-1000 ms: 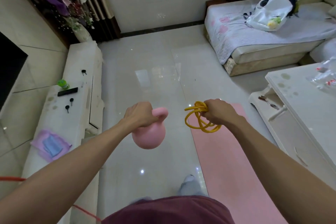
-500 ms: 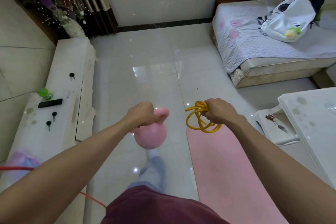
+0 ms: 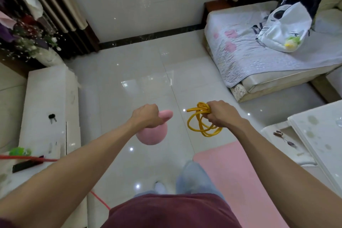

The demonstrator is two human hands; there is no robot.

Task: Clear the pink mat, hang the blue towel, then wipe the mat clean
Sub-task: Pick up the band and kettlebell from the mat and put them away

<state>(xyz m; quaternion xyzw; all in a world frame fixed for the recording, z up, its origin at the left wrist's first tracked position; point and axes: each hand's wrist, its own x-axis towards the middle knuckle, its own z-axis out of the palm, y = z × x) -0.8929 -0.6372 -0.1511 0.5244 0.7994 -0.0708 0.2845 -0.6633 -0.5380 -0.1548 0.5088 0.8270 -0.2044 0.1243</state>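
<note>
Thin red cord [image 3: 27,157] is trailing off the long white cabinet [image 3: 46,94] at left, threatening to snag a foot. The left hand [image 3: 146,116] is clamping the rounded pink kettlebell [image 3: 152,136] by its handle; a slip is risking cracked tile. The right hand [image 3: 220,114] is clutching the coiled yellow rope [image 3: 199,124], loops dangling. The pink foam mat [image 3: 236,176] is lying low right, hemmed by the white table [image 3: 318,131]; the blue towel isn't showing.
</note>
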